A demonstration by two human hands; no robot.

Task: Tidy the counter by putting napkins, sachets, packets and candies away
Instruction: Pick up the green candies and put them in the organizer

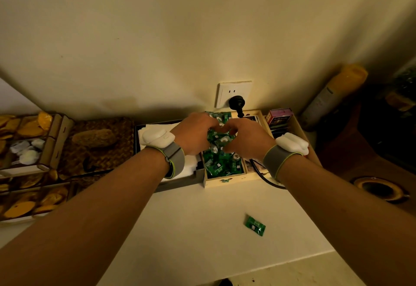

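Observation:
My left hand [193, 133] and my right hand [247, 138] are cupped together around a bunch of green-wrapped candies [219, 138], held just above a light wooden box [227, 180]. The middle compartment of that box is full of the same green candies [222, 164]. One single green candy [255, 225] lies alone on the white counter [202, 218], nearer to me and to the right. White napkins [189, 165] fill a dark tray left of the box, partly hidden by my left wrist.
Small boxes [279, 117] stand in the wooden box's right compartment. A black plug [237, 102] sits in the wall socket, its cable running past the box. A woven mat [99, 144] and racks of yellow packets [24, 128] lie left. A spray can [331, 96] leans at right.

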